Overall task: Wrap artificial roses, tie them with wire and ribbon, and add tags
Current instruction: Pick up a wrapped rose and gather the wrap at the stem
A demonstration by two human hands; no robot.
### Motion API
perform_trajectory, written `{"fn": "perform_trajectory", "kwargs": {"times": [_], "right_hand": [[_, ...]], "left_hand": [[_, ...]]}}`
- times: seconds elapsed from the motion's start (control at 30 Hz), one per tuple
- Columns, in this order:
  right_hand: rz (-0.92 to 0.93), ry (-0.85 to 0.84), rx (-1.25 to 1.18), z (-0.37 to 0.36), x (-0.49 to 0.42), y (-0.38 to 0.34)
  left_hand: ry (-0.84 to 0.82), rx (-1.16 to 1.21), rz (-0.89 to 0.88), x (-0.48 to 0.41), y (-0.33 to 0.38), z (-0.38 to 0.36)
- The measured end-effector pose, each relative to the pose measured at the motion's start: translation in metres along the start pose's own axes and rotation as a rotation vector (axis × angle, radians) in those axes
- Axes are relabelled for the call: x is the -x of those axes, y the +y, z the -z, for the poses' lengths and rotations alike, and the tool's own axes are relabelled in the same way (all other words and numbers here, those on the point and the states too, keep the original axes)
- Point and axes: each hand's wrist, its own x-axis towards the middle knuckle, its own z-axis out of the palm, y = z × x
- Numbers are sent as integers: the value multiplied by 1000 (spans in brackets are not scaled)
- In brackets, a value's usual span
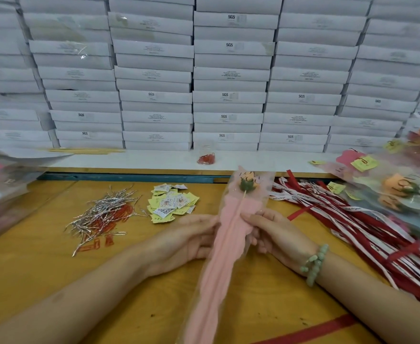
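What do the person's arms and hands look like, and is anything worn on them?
Both forearms are bare, with no sleeves in view, and the left hand and right hand wear no gloves. A pale green beaded bracelet circles the right wrist; the left wrist carries nothing.

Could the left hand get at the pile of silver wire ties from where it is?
Probably yes: the wire ties lie just left of the left hand, nothing between; it must first release the wrapped rose.
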Motion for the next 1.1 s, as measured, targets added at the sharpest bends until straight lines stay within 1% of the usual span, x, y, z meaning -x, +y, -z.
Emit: {"fn": "perform_trajectory", "kwargs": {"times": [0.13, 0.23, 0.3, 0.4, 0.6, 0.73, 0.83, 0.97, 1.1], "right_hand": [[-8, -8, -24, 0, 0, 1], [-13, -17, -23, 1, -1, 1], [-18, -9, -24, 1, -1, 1], [-27, 1, -31, 0, -1, 1], [-20, -46, -8, -1, 1, 1], [-27, -64, -24, 0, 1, -2], [-13, -151, -36, 3, 3, -5], [-53, -338, -102, 5, 6, -6], [-115, -379, -158, 5, 7, -6]], "left_hand": [[-227, -12, 83, 1, -1, 1], [-304, -7, 96, 0, -2, 1], [-291, -6, 87, 0, -3, 1], [-224, -7, 72, -1, -4, -1], [-114, -48, 69, 0, -4, -8], [-67, -40, 18, -1, -5, -9], [-22, -34, -28, -1, -6, -8], [5, -29, -54, -1, -6, -8], [-19, -67, -58, 1, -4, -10]]}}
